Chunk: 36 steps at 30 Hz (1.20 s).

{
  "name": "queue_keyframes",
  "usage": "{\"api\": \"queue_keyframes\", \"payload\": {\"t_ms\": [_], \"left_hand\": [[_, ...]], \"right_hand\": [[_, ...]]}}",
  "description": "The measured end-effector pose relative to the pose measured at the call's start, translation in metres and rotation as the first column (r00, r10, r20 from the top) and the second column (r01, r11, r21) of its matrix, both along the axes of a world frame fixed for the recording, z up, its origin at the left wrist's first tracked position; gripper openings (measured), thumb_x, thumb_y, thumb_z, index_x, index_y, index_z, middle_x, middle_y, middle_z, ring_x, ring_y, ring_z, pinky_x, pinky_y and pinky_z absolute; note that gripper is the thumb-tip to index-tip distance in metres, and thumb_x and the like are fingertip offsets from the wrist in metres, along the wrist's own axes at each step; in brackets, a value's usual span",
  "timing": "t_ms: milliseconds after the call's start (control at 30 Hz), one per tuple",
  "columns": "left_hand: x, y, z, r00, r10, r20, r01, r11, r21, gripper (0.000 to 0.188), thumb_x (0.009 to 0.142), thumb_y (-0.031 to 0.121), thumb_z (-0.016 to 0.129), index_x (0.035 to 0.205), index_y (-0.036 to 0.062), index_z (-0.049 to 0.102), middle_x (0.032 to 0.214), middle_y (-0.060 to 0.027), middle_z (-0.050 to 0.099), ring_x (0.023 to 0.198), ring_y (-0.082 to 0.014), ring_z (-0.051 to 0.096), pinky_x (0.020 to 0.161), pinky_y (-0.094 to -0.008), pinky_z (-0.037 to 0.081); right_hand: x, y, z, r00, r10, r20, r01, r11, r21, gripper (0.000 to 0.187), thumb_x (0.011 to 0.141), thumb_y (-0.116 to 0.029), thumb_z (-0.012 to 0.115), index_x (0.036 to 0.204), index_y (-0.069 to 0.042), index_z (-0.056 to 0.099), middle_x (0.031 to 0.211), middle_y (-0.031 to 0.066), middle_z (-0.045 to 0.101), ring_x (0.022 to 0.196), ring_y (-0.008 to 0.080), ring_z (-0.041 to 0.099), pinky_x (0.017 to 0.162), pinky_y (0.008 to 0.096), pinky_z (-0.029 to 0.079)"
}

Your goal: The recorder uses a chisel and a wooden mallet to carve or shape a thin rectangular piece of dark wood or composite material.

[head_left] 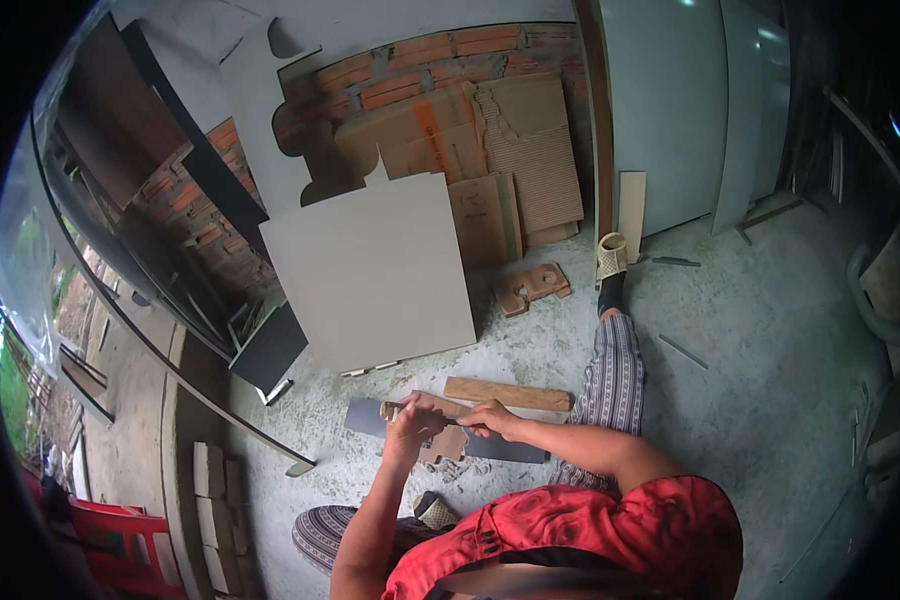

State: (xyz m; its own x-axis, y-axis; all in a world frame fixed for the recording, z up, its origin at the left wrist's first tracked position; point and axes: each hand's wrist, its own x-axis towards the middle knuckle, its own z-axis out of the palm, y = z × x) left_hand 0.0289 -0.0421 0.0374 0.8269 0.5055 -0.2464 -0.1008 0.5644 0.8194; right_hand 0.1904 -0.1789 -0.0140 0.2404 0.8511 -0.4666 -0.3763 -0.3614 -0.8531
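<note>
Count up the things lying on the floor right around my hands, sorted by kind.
Small cut wooden piece, held by left hand and right hand: 1
Dark flat strip under it: 1
Wooden plank: 1
Wooden cutout with holes: 1
Total: 4

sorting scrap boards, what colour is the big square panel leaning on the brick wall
Pale grey-beige, plain; the big square panel shows best in the head view.
</note>
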Motion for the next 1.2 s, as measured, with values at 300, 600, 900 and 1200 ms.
{"api": "queue_keyframes", "payload": {"t_ms": [300, 600, 900, 1200], "left_hand": [[-0.001, -0.017, -0.010, 0.989, 0.069, -0.130, -0.071, 0.997, -0.005, 0.041, 0.080, 0.028, 0.062, 0.112, 0.0076, 0.046, 0.099, -0.0095, 0.060, 0.088, -0.0239, 0.062, 0.069, -0.0418, 0.052], [-0.003, -0.004, 0.010, 0.909, 0.391, -0.144, -0.290, 0.842, 0.455, 0.021, 0.071, 0.010, 0.069, 0.085, 0.0053, 0.053, 0.074, -0.0031, 0.059, 0.064, -0.0108, 0.056, 0.058, -0.0248, 0.047], [-0.016, 0.024, -0.050, 0.786, 0.458, -0.415, -0.039, 0.708, 0.706, 0.034, 0.060, 0.023, 0.074, 0.083, 0.0040, 0.057, 0.074, -0.0088, 0.062, 0.069, -0.0219, 0.060, 0.067, -0.0329, 0.048], [-0.015, 0.015, -0.046, 0.801, 0.460, -0.384, -0.082, 0.720, 0.690, 0.034, 0.060, 0.025, 0.074, 0.079, 0.0030, 0.056, 0.070, -0.0085, 0.060, 0.067, -0.0201, 0.058, 0.066, -0.0333, 0.047]], "right_hand": [[-0.004, -0.008, -0.011, 0.995, 0.052, 0.080, -0.055, 0.998, 0.038, 0.026, 0.078, -0.025, 0.065, 0.069, -0.001, 0.060, 0.061, 0.0050, 0.056, 0.054, 0.0111, 0.051, 0.052, 0.0255, 0.038], [0.005, -0.009, -0.055, 0.363, 0.508, 0.782, -0.345, 0.852, -0.393, 0.057, 0.069, -0.053, 0.065, 0.109, -0.012, 0.062, 0.110, 0.0154, 0.058, 0.109, 0.0337, 0.051, 0.094, 0.0436, 0.037], [0.039, -0.019, -0.091, 0.306, 0.744, 0.594, -0.273, 0.666, -0.694, 0.060, 0.072, -0.043, 0.066, 0.120, -0.009, 0.053, 0.126, 0.0157, 0.048, 0.120, 0.0315, 0.043, 0.099, 0.0419, 0.035], [0.024, -0.032, -0.063, 0.307, 0.611, 0.730, -0.183, 0.790, -0.585, 0.070, 0.067, -0.036, 0.073, 0.125, -0.007, 0.045, 0.130, 0.0186, 0.041, 0.121, 0.0319, 0.039, 0.099, 0.0386, 0.035]]}}
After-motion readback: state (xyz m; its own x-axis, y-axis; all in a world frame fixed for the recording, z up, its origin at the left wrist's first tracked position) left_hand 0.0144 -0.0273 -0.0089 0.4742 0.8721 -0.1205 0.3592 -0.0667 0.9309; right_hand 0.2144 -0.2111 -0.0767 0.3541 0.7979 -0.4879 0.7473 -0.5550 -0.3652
